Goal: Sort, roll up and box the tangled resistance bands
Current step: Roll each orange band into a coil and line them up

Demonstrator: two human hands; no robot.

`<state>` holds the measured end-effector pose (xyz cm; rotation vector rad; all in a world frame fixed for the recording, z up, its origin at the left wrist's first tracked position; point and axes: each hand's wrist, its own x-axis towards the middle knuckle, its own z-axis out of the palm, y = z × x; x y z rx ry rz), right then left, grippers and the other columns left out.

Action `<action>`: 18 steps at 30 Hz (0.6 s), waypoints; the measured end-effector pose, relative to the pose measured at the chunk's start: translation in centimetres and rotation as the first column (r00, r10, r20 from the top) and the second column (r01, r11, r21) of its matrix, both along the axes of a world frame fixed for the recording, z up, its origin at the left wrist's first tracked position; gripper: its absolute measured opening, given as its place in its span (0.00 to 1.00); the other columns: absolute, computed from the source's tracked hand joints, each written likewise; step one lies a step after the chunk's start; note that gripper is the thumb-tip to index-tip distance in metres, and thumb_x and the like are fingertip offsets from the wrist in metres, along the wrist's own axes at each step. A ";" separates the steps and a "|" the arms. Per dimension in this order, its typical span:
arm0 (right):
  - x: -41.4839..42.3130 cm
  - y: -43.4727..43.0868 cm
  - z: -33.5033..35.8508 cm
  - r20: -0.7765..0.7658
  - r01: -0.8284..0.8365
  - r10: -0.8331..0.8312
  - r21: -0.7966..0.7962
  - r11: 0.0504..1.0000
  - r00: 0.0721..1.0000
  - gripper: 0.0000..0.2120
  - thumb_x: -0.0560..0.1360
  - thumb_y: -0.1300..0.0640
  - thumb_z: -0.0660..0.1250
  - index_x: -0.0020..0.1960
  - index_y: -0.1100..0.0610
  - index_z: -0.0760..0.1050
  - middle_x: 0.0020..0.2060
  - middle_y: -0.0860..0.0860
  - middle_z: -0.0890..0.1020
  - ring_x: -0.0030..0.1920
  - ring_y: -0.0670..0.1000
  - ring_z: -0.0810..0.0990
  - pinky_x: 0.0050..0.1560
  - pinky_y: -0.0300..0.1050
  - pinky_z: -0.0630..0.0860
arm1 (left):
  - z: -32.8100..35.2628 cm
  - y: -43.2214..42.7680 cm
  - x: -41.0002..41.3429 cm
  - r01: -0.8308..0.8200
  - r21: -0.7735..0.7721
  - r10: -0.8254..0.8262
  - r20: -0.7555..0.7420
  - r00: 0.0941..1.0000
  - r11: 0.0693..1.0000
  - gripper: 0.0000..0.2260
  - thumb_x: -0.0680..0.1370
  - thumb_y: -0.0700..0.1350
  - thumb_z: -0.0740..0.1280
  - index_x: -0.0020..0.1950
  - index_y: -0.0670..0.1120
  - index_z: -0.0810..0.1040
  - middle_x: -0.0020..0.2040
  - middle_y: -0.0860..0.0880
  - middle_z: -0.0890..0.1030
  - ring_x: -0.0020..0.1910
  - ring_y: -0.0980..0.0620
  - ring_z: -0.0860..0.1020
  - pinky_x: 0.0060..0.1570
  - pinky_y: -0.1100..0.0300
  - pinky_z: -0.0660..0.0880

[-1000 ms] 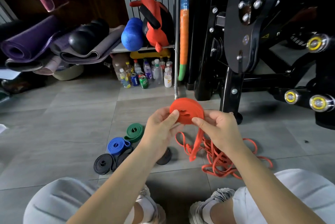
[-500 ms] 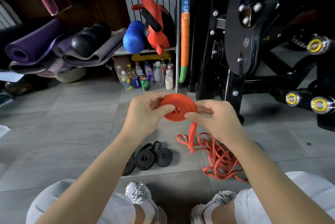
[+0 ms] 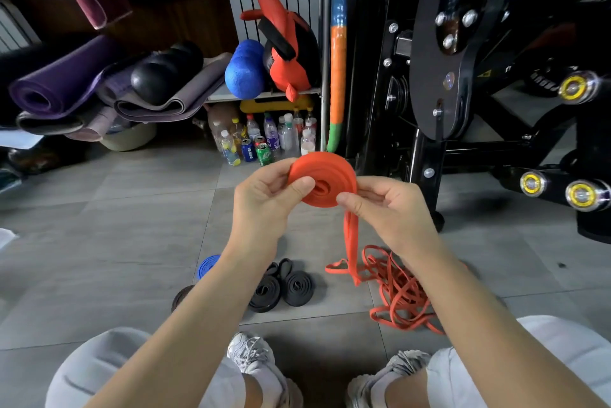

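grey tiled floor [image 3: 99, 242] fills the lower part of the head view, with a black steel weight machine [image 3: 463, 44] standing at the right and rolled purple exercise mats [image 3: 59, 83] stacked at the left. knees in pale trousers and grey-white sneakers appear along the bottom edge. loose tangle of thin orange rubber resistance bands [image 3: 400, 292] lies on the floor ahead of the right knee, partly covered by the right forearm.

left hand [image 3: 261, 202] and right hand [image 3: 393, 206] are raised above the floor and together hold a flat orange rubber band coil [image 3: 325, 173]. the left hand grips the coil's left rim, its thumb [image 3: 301, 184] pressed on the near face and its fingers curled behind. the right hand pinches the coil's lower right edge, thumb [image 3: 347, 201] in front. an unrolled orange tail [image 3: 350, 242] hangs from the coil beneath the right hand down to the floor, ending beside the tangle.

two rolled black rubber bands [image 3: 287, 285] lie touching each other on the floor between the forearms. a rolled blue rubber band [image 3: 206, 265] and a third black roll [image 3: 182, 297] lie left of them, both partly hidden by the left forearm. plastic bottles and drink cans [image 3: 264, 140] stand in a cluster at the back of the floor.
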<state>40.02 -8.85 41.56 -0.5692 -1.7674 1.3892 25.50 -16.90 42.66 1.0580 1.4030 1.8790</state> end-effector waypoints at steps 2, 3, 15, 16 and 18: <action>-0.3 -0.3 -0.8 -0.033 0.008 -0.011 -0.070 0.998 0.999 0.08 0.66 0.56 0.72 0.44 0.47 0.80 0.37 0.39 0.84 0.42 0.39 0.83 0.43 0.30 0.76 | -0.7 0.0 0.6 0.062 0.036 -0.068 0.191 0.979 0.997 0.09 0.70 0.38 0.69 0.50 0.45 0.82 0.44 0.46 0.85 0.45 0.50 0.83 0.48 0.58 0.79; -0.5 -0.4 -1.2 -0.030 0.031 -0.034 -0.087 0.996 0.999 0.08 0.67 0.57 0.73 0.43 0.46 0.80 0.37 0.39 0.84 0.41 0.38 0.83 0.43 0.30 0.76 | -1.2 0.0 0.9 0.093 0.052 -0.104 0.284 0.953 0.994 0.10 0.70 0.39 0.68 0.50 0.44 0.81 0.44 0.46 0.85 0.44 0.51 0.82 0.46 0.60 0.78; 0.1 2.3 0.7 0.592 -0.156 -0.221 0.519 0.841 0.775 0.07 0.70 0.49 0.72 0.45 0.51 0.83 0.31 0.51 0.81 0.37 0.53 0.78 0.43 0.50 0.74 | 0.8 0.2 -0.6 -0.231 -0.271 -0.229 -0.954 0.193 0.934 0.20 0.74 0.48 0.69 0.65 0.53 0.73 0.61 0.53 0.77 0.60 0.50 0.74 0.54 0.57 0.69; -0.2 2.2 0.7 0.607 -0.190 -0.220 0.536 0.823 0.763 0.08 0.71 0.49 0.71 0.46 0.51 0.83 0.33 0.51 0.82 0.38 0.53 0.78 0.44 0.51 0.75 | 1.1 0.6 -0.4 -0.271 -0.333 -0.310 -0.942 0.126 0.903 0.15 0.75 0.49 0.66 0.61 0.53 0.75 0.57 0.52 0.79 0.57 0.47 0.75 0.48 0.56 0.69; -0.6 2.0 0.5 0.626 -0.212 -0.226 0.545 0.811 0.747 0.09 0.71 0.47 0.70 0.47 0.48 0.83 0.36 0.50 0.83 0.41 0.53 0.79 0.46 0.51 0.75 | 1.6 1.1 -0.4 -0.325 -0.425 -0.414 -0.904 0.106 0.845 0.09 0.76 0.49 0.64 0.56 0.53 0.76 0.50 0.51 0.79 0.52 0.46 0.76 0.41 0.56 0.67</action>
